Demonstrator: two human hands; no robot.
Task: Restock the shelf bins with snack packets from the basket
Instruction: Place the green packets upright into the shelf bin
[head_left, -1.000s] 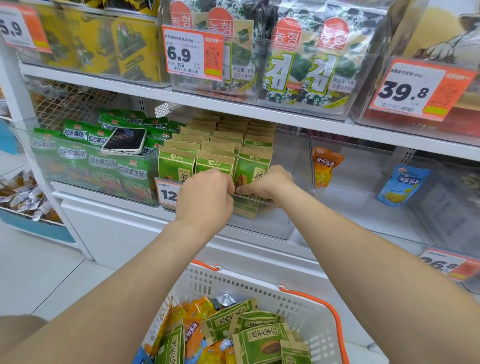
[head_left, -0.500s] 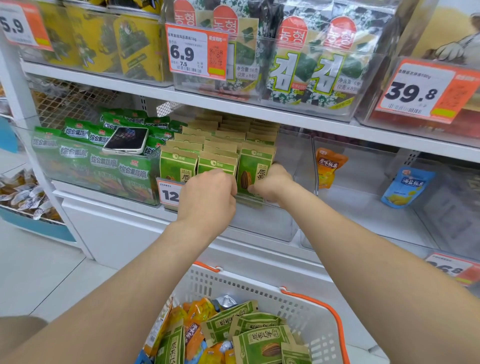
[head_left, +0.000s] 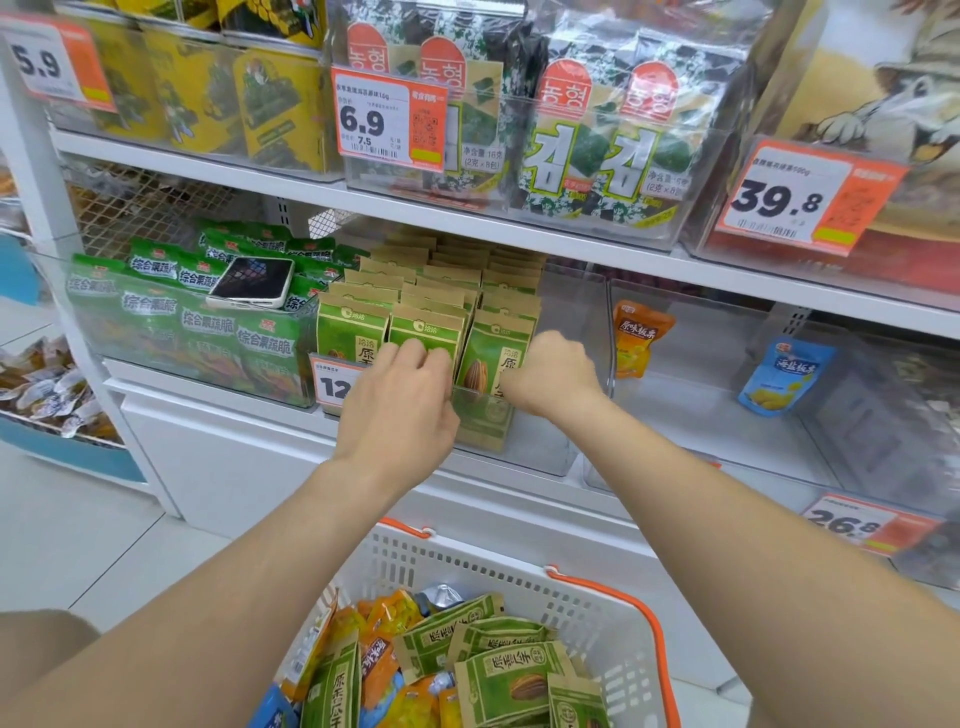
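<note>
A clear shelf bin (head_left: 571, 322) on the middle shelf holds rows of green and tan seed packets (head_left: 353, 327). Both hands are at its front row. My left hand (head_left: 400, 415) has its fingers curled against the left edge of the front right seed packet (head_left: 493, 358). My right hand (head_left: 550, 376) grips the same packet at its right edge. The packet stands upright, its lower part behind the bin's front wall. Below me, the white basket (head_left: 519, 574) with orange handles holds more green seed packets (head_left: 511, 675) and orange packets (head_left: 384, 618).
A phone (head_left: 252, 280) lies on green packets in the left bin (head_left: 187, 332). The right bins hold a single orange packet (head_left: 639, 338) and a blue packet (head_left: 784, 374). Seaweed packs (head_left: 597, 135) fill the shelf above. Price tags hang on the bin fronts.
The front right seed packet now stands more upright in the row. My hands have spread slightly apart along its sides.
</note>
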